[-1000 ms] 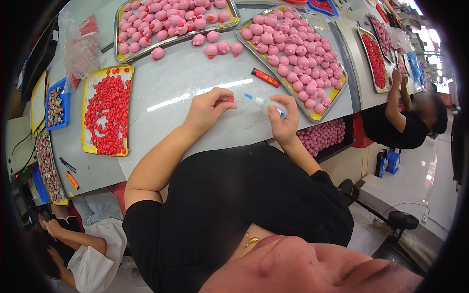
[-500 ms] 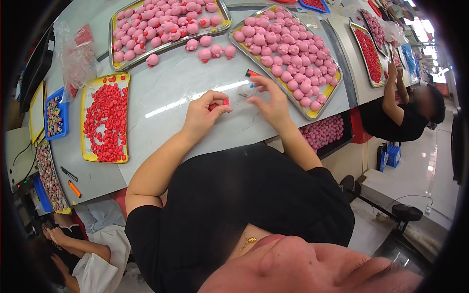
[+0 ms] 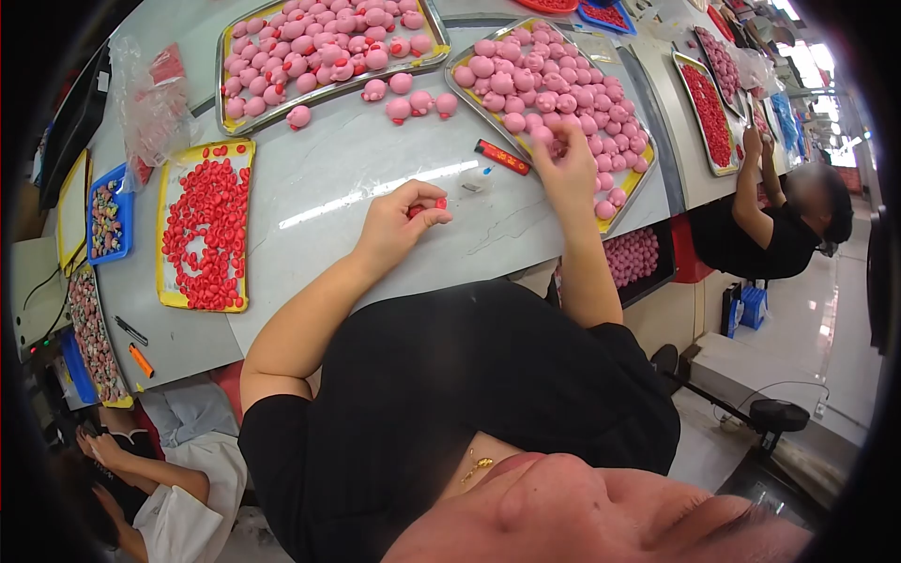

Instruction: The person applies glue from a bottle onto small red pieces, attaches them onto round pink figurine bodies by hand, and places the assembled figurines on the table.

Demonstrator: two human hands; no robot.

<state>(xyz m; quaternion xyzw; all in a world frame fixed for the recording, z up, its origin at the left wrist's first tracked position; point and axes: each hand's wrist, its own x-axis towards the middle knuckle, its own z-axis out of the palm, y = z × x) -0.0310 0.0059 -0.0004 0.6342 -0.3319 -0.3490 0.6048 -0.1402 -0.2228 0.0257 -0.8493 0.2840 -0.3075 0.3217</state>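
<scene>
My left hand (image 3: pixel 399 220) is closed above the grey table, pinching a small red oval piece (image 3: pixel 441 203) between thumb and forefinger; more red shows inside its curled fingers. My right hand (image 3: pixel 571 174) is over the near-left edge of the right-hand metal tray (image 3: pixel 619 211), its fingers closed around a round pink ball (image 3: pixel 542 137). Many similar pink balls (image 3: pixel 554 80) fill that tray. Between the hands, a small clear bottle with a blue tip (image 3: pixel 476 180) and a red tube-like item (image 3: pixel 502 157) lie on the table.
A second metal tray (image 3: pixel 227 124) of pink balls with red parts stands at the back. Several such balls (image 3: pixel 420 102) lie before it. Left are a yellow-edged tray (image 3: pixel 163 300) of red pieces, plastic bags (image 3: pixel 150 103) and an orange cutter (image 3: pixel 141 360). Co-workers sit at both sides.
My right hand has moved right and up from the bottle to the tray and closed on a pink ball. The red tube-like item is now uncovered. My left hand has hardly moved.
</scene>
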